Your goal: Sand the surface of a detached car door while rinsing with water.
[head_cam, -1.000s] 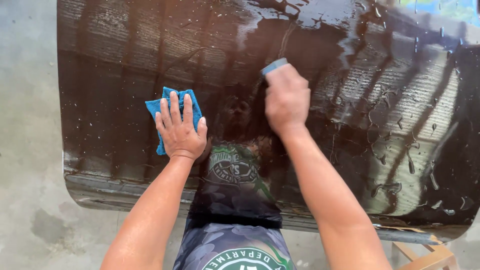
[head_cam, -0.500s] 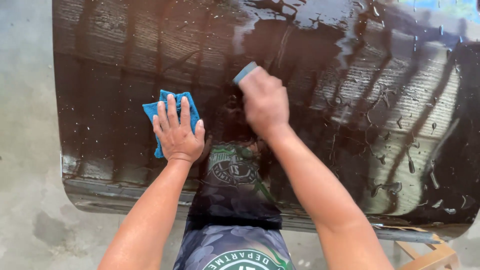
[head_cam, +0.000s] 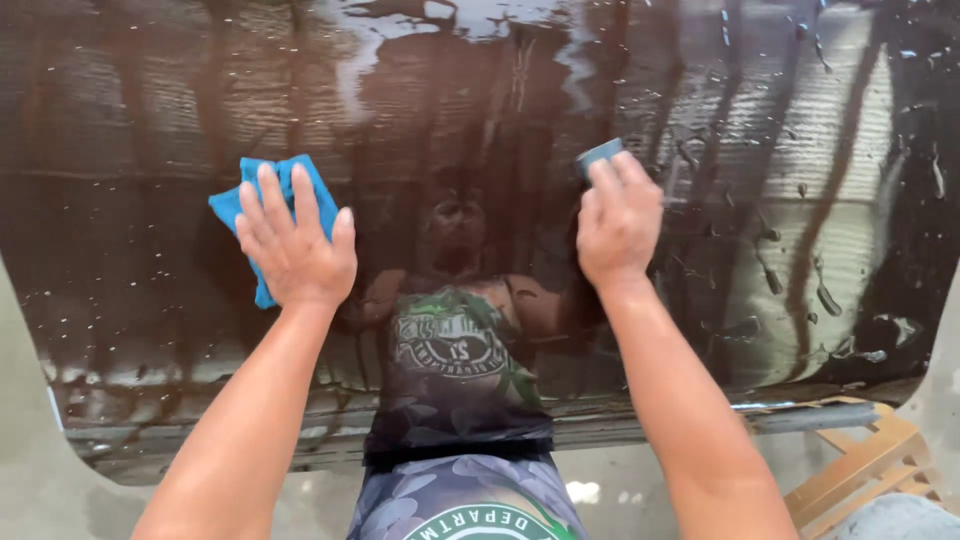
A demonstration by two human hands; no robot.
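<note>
A large glossy dark panel (head_cam: 180, 90), wet and streaked with water, fills most of the view and mirrors my body. My left hand (head_cam: 296, 245) lies flat with fingers spread on a blue cloth (head_cam: 228, 208), pressing it against the panel at the left. My right hand (head_cam: 618, 215) is closed over a small blue-grey block (head_cam: 598, 155) held against the panel right of centre; only the block's top edge shows past my fingers.
The panel's lower edge (head_cam: 700, 420) runs across the bottom, with grey concrete floor (head_cam: 40, 490) beneath. A wooden frame piece (head_cam: 860, 470) sticks out at the lower right under the panel.
My right hand has slid the block across the panel, first left, then back to the right. The view has moved closer. My left hand stays on the cloth.
</note>
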